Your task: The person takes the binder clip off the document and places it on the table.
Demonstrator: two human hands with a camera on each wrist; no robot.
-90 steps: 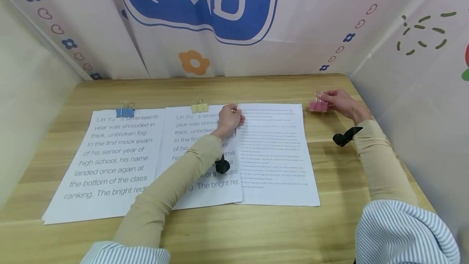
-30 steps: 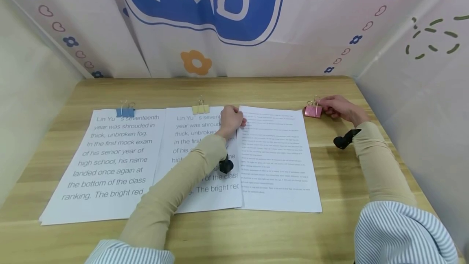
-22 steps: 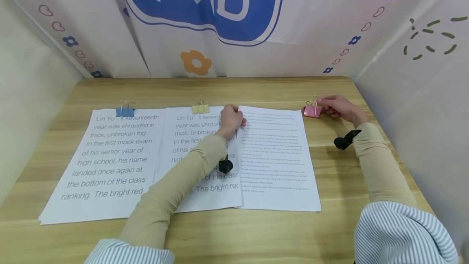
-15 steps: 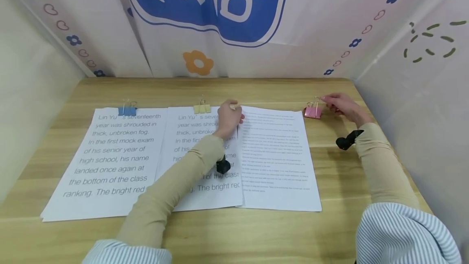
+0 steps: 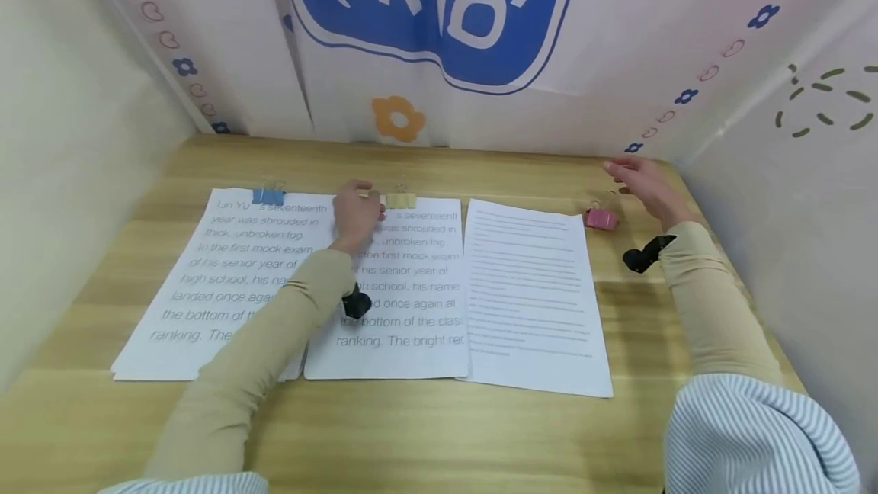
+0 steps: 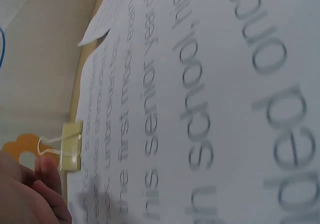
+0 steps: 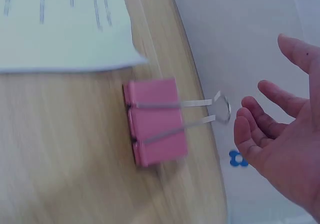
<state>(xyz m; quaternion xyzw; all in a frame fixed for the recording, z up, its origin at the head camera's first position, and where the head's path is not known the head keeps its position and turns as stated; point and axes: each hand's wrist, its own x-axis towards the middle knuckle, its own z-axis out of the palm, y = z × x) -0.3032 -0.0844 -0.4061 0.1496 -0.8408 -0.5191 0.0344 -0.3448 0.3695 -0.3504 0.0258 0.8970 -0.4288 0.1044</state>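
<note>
My left hand [image 5: 357,216], fingers loosely curled, is over the top of the middle paper stack [image 5: 411,288], its fingertips right at the yellow binder clip [image 5: 402,200] on that stack's top edge. In the left wrist view a fingertip overlaps the wire handle of the yellow binder clip [image 6: 71,146]. The right hand [image 5: 645,185] hovers with relaxed, spread fingers, holding nothing. Below it a pink binder clip [image 5: 600,218] lies on the table beside the top right corner of the small-print sheet [image 5: 528,303]. In the right wrist view a gap separates the fingers from the pink clip's wire handles [image 7: 197,103].
On the left, a blue binder clip [image 5: 268,197] grips the top of another large-print paper stack [image 5: 165,357]. Papers overlap the neighbouring stack slightly. A wooden table [image 5: 439,433] bears everything, with a white printed backdrop [image 5: 226,36] behind it and white panels at both sides.
The left hand has moved left, off the small-print sheet's top left corner, to beside the yellow clip. My right hand has let go of the pink binder clip and lifted. The head view has shifted.
</note>
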